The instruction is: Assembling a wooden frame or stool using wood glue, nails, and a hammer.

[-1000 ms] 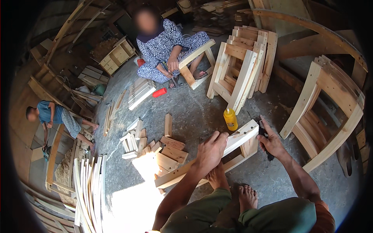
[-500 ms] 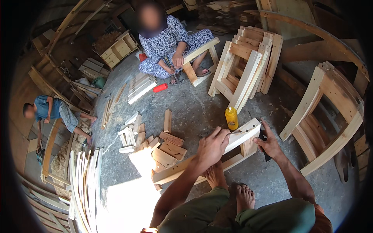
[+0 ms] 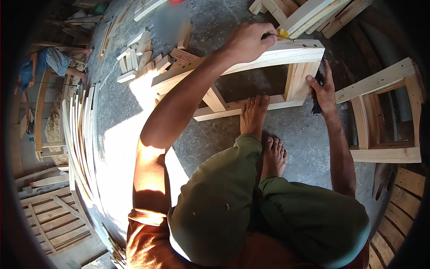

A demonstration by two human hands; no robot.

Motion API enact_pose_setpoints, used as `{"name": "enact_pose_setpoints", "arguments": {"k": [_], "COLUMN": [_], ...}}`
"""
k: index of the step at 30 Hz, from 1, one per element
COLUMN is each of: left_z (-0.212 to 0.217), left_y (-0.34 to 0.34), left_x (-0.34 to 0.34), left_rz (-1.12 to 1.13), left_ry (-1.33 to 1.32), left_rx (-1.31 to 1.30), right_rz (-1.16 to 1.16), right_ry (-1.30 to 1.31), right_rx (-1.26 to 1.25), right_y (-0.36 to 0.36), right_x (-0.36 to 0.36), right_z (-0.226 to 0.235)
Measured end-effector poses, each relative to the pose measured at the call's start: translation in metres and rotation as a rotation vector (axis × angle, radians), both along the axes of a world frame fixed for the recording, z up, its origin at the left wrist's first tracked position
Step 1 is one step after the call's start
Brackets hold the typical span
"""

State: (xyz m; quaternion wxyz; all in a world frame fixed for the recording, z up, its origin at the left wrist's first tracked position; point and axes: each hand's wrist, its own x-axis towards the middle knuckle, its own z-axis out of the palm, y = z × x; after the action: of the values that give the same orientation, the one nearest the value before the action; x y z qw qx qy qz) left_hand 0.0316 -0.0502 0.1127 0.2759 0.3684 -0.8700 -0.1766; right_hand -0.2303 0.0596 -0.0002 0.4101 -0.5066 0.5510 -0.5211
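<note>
A wooden frame [image 3: 268, 58] stands on its long edge on the floor before me, its near crosspiece [image 3: 303, 80] toward my right. My left hand [image 3: 251, 41] is closed over the top rail, gripping a thin metal rod [image 3: 281, 37]. The rod's tip lies by the small dark holes near the rail's right end. At that end my right hand [image 3: 323, 92] has its thumb and fingers around a black object [image 3: 316, 106], mostly hidden by the hand. Part of a yellow bottle [image 3: 283, 32] shows behind the left hand.
My bare foot [image 3: 254, 114] is against the frame's lower rail. Wood offcuts [image 3: 145, 56] lie to the left, long strips [image 3: 83, 134] farther left. Assembled frames stand at right [image 3: 385, 154] and far right [image 3: 309, 18]. At far left another person [image 3: 56, 65] is partly visible.
The view has tipped down, so the seated co-worker is out of sight and more of my legs shows. Both hands stay at the frame's right end, the rod still over the top rail.
</note>
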Motion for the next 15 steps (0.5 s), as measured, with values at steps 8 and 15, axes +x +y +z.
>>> {"name": "enact_pose_setpoints", "arguments": {"k": [8, 15], "left_z": [0.001, 0.015], "left_y": [0.005, 0.095], "left_x": [0.004, 0.033], "left_rz": [-0.030, -0.048], "left_ry": [-0.056, -0.204], "left_rx": [0.062, -0.028], "right_rz": [-0.023, 0.008], "right_ry": [0.010, -0.205], "right_rx": [0.024, 0.063], "right_y": [0.004, 0.034], "right_x": [-0.001, -0.014], "right_z": [-0.001, -0.018]}}
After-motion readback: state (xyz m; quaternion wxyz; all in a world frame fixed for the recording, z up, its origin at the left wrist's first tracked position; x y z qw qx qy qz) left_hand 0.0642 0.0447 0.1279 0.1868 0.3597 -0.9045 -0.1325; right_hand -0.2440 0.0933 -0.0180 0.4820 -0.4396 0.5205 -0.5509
